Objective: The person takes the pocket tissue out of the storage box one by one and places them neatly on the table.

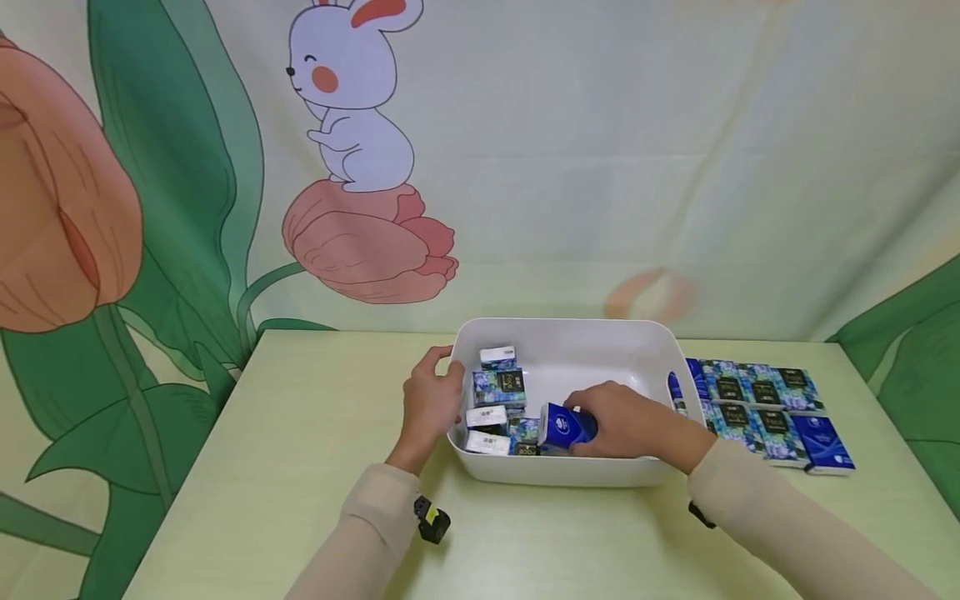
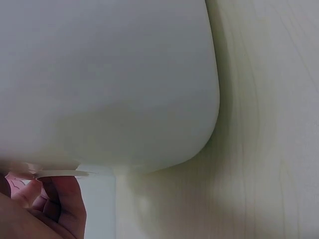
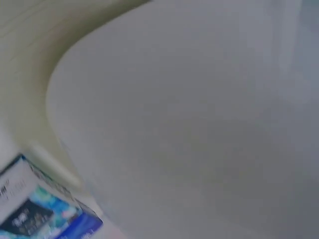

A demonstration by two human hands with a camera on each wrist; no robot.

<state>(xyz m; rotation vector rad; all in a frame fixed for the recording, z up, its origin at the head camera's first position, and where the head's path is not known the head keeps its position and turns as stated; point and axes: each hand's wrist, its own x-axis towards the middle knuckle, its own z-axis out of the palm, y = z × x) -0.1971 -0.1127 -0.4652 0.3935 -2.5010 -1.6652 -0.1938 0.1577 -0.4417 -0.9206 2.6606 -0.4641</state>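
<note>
My left hand [image 1: 433,398] grips the left rim of a white plastic bin [image 1: 562,472], and its curled fingers [image 2: 70,201] show at that rim in the left wrist view. Inside the bin, my right hand [image 1: 626,421] holds a dark blue tissue pack [image 1: 561,427] near the front wall, tilted, with part of it hidden by the fingers. Several small packs stand or lie along the bin's left side, among them a flowered pack [image 1: 498,387] and a white-ended pack [image 1: 487,442]. The right wrist view is mostly bin wall [image 3: 174,114]; neither the right hand nor its pack can be made out there.
Right of the bin, flowered packs [image 1: 765,390] lie in two rows on the pale table [image 1: 300,467], with a plain blue pack [image 1: 823,443] at the front right corner. A printed cloth [image 1: 555,208] with a rabbit and flowers hangs behind the table.
</note>
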